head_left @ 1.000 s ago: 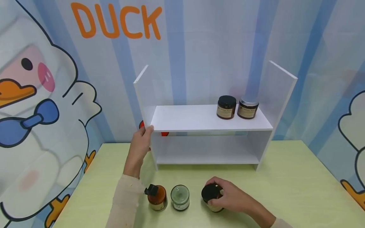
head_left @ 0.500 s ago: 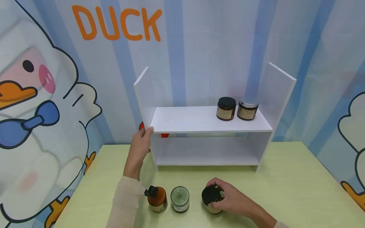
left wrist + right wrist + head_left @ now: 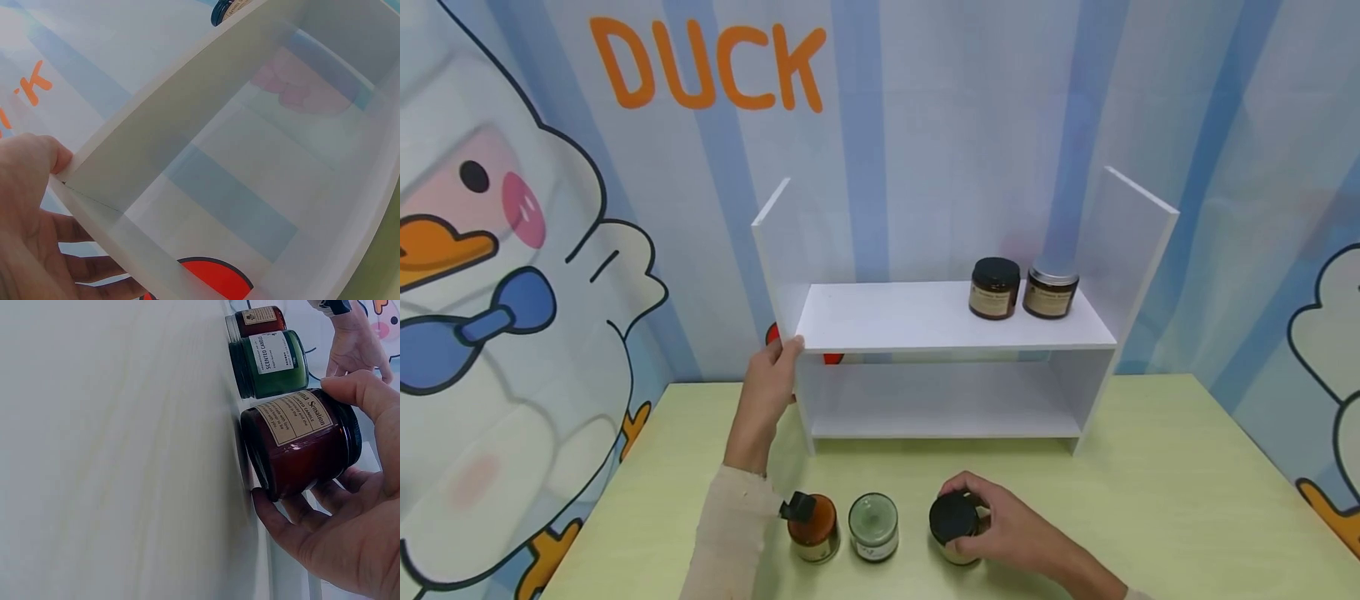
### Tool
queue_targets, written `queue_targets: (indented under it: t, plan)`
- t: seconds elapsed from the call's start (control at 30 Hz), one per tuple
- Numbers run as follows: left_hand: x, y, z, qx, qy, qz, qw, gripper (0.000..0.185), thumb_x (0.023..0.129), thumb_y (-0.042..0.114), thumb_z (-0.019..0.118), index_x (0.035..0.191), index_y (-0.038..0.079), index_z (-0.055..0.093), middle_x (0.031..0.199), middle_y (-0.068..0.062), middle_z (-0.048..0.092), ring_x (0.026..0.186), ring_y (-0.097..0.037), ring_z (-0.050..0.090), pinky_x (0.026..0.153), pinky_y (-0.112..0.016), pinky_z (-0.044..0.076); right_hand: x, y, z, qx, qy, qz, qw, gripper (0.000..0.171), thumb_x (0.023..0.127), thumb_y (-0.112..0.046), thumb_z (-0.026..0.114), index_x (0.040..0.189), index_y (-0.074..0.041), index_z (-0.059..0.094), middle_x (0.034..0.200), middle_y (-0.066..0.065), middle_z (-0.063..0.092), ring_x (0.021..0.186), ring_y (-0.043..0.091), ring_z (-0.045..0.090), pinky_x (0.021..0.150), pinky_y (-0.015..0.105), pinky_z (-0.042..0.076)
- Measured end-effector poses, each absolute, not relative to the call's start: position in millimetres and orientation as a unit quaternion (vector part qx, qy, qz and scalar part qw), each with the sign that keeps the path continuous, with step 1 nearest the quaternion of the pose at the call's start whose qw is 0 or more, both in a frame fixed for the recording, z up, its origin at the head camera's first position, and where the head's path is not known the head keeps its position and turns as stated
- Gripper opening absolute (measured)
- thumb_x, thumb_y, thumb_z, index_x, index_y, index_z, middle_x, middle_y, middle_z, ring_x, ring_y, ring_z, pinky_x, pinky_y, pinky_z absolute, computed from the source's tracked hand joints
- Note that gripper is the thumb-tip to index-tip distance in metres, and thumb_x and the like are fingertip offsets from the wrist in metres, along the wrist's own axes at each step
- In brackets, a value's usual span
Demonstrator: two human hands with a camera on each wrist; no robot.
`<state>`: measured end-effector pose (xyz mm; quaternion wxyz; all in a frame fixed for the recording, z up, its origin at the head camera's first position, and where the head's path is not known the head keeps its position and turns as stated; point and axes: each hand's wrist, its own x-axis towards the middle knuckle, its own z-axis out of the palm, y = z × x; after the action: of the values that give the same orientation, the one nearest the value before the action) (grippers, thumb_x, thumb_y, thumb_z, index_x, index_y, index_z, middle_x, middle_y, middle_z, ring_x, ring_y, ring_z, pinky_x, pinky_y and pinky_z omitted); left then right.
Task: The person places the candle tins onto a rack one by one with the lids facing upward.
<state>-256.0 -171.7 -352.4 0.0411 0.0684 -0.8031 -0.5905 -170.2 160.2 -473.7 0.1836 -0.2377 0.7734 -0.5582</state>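
1. Currently, the right hand (image 3: 1011, 529) is wrapped around a dark amber jar (image 3: 955, 529) with a black lid, which stands on the pale green counter (image 3: 1150, 500) at the right end of a front row of three jars. In the right wrist view, the thumb is laid over the lid edge and the fingers are curled under the jar's side; a tan label reading "scented candle" is seen on the glass.
2. Just beside it, a green jar (image 3: 873, 526) is placed in the middle of the row, and an orange-red jar (image 3: 814, 527) at the left end — all three are set close together but apart.
3. The left hand (image 3: 769, 385) is held against the left front corner of the white shelf unit (image 3: 940, 321); the thumb is pressed on the front edge where the upper board is joined to the side panel, and the fingers are curled behind that panel, so the corner is gripped.
4. On the upper shelf, towards its right end, two more dark jars are stood side by side — one with a black lid (image 3: 996, 287), one with a silver lid (image 3: 1050, 291).
5. Behind the shelf, a backdrop with blue stripes, cartoon ducks and the orange word "DUCK" (image 3: 707, 65) is hung.
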Motion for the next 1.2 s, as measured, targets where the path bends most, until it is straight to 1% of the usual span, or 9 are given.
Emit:
queue_targets:
  t: [0.23,0.43,0.77,0.93,1.03,1.2]
  plan:
    - [-256.0,-171.4,-352.5,0.069,-0.801,-0.593,0.042,0.066,0.103,0.056,0.044,0.153,0.013,0.044,0.157,-0.009,0.041,0.137,-0.031,0.042,0.100,-0.055,0.049,-168.1,161.1,-471.2,-0.232,0.772,-0.560,0.195,0.054,0.084,-0.017,0.081,0.130,-0.004,0.057,0.116,0.013,0.061,0.102,0.026,0.056,0.078,0.030,0.056]
    - [-255.2,-171.2,-352.3,0.069,-0.803,-0.591,0.042,0.066,0.103,0.056,0.043,0.154,0.013,0.044,0.157,-0.009,0.040,0.137,-0.032,0.042,0.100,-0.056,0.049,-167.5,162.4,-471.2,-0.240,0.774,-0.554,0.192,0.052,0.084,-0.018,0.081,0.129,-0.007,0.058,0.118,0.012,0.061,0.105,0.026,0.057,0.082,0.029,0.053]
    - [-255.7,-171.6,-352.1,0.071,-0.801,-0.593,0.040,0.068,0.103,0.056,0.044,0.155,0.012,0.042,0.158,-0.010,0.039,0.139,-0.033,0.041,0.101,-0.057,0.048,-167.7,165.1,-472.8,-0.253,0.780,-0.543,0.182,0.046,0.085,-0.014,0.079,0.127,-0.014,0.060,0.119,0.008,0.063,0.109,0.025,0.057,0.088,0.033,0.050]
    - [-255.4,-172.0,-352.8,0.067,-0.800,-0.595,0.042,0.068,0.103,0.056,0.044,0.155,0.012,0.042,0.158,-0.010,0.039,0.139,-0.032,0.041,0.100,-0.056,0.049,-167.9,166.1,-474.2,-0.257,0.774,-0.550,0.182,0.046,0.085,-0.013,0.079,0.127,-0.013,0.060,0.119,0.010,0.063,0.108,0.026,0.058,0.088,0.032,0.050]
    - [-255.3,-171.9,-352.9,0.067,-0.800,-0.595,0.043,0.067,0.103,0.055,0.043,0.155,0.012,0.042,0.158,-0.010,0.040,0.139,-0.032,0.041,0.100,-0.056,0.049,-168.0,167.1,-475.4,-0.255,0.771,-0.553,0.187,0.047,0.086,-0.013,0.079,0.129,-0.013,0.059,0.121,0.011,0.062,0.108,0.028,0.058,0.088,0.032,0.050]
    - [-255.3,-171.9,-353.6,0.071,-0.800,-0.594,0.043,0.068,0.103,0.056,0.044,0.155,0.013,0.042,0.158,-0.009,0.040,0.139,-0.032,0.041,0.100,-0.056,0.049,-167.5,169.8,-476.2,-0.244,0.772,-0.549,0.208,0.055,0.087,-0.017,0.080,0.136,-0.009,0.056,0.130,0.010,0.059,0.115,0.026,0.057,0.093,0.031,0.049]
